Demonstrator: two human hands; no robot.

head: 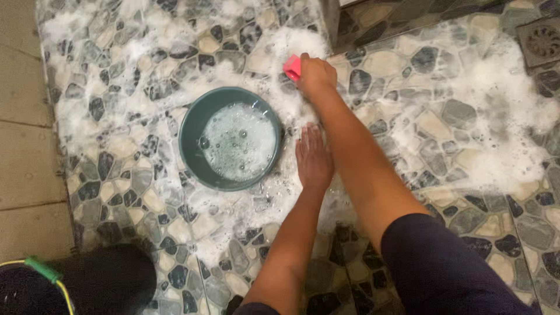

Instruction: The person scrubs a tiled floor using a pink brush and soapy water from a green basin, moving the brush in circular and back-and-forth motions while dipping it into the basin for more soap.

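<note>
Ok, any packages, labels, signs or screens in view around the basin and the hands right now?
None in view: no package, label, sign or screen.
Only a round teal basin of suds on the soapy stone floor, a pink scrubber in the right hand, the left hand flat on the floor beside the basin.

Floor (134,192) is pebble-pattern stone tile in grey, tan and black, wet, with white soap foam (501,87) spread across the upper half of the frame. Plain beige tiles (26,146) run down the left edge; square metal floor drain (541,39) sits upper right. Dim, even light, darker along the bottom left.
</note>
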